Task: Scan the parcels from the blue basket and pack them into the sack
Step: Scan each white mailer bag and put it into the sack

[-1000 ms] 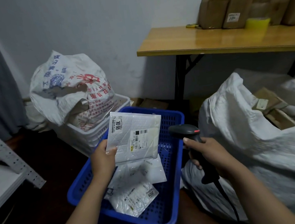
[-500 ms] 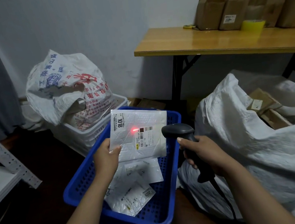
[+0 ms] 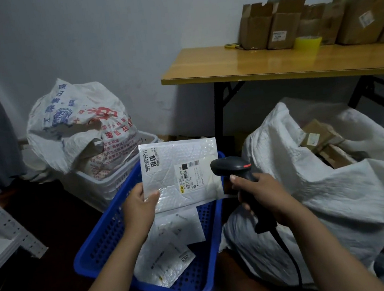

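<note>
Roughly midway, by the look of it: the white sack [image 3: 338, 200], at three o'clock of the blue basket [image 3: 101, 241], already shows brown cardboard boxes [image 3: 318, 134] in its open mouth, while at least two more white mailers [image 3: 171, 244] lie flat on the basket floor toward six o'clock. The parcel in hand is a white bubble mailer [image 3: 179, 171] marked 1018, held upright over the basket's far end. The left hand [image 3: 140, 207] pinches its lower left corner, thumb on the front face. The right hand [image 3: 262, 194] is wrapped round the grip of a black barcode scanner [image 3: 231, 168], forefinger up near the trigger, the scanner's head just beside the mailer's right edge by the label. No red beam shows on the label, so I cannot tell whether this one has registered. Left to do, I judge: confirm the scan, carry the mailer across to the sack, then repeat for those in the basket.
</note>
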